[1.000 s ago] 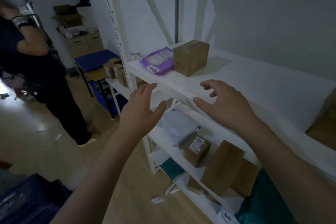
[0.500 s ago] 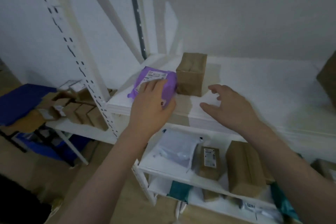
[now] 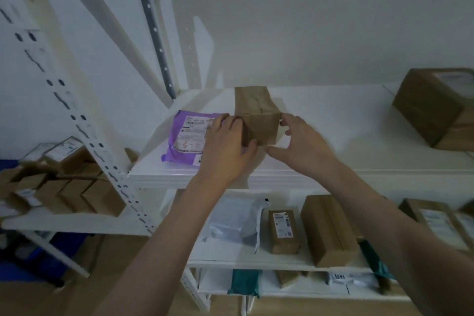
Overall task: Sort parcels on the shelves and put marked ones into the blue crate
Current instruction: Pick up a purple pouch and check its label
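A small brown cardboard box (image 3: 257, 110) stands on the upper white shelf (image 3: 333, 161). My left hand (image 3: 227, 147) grips its near left corner, thumb under the front edge. My right hand (image 3: 302, 143) holds the near right side with fingertips on the top corner and thumb low at the front. A purple mailer bag (image 3: 188, 136) with a white label and red scribble lies flat just left of the box, partly behind my left hand. The blue crate is not clearly in view.
A larger brown box (image 3: 436, 108) sits at the shelf's right end. The shelf below holds a clear poly bag (image 3: 230, 223), a small labelled box (image 3: 282, 231) and a long brown box (image 3: 328, 228). Teal mailers (image 3: 245, 282) lie lower. Several small boxes (image 3: 64, 192) crowd the left rack.
My left hand left the purple mailer and moved right onto the brown box. My right hand closed in on the box's other side. The view came closer to the shelf.
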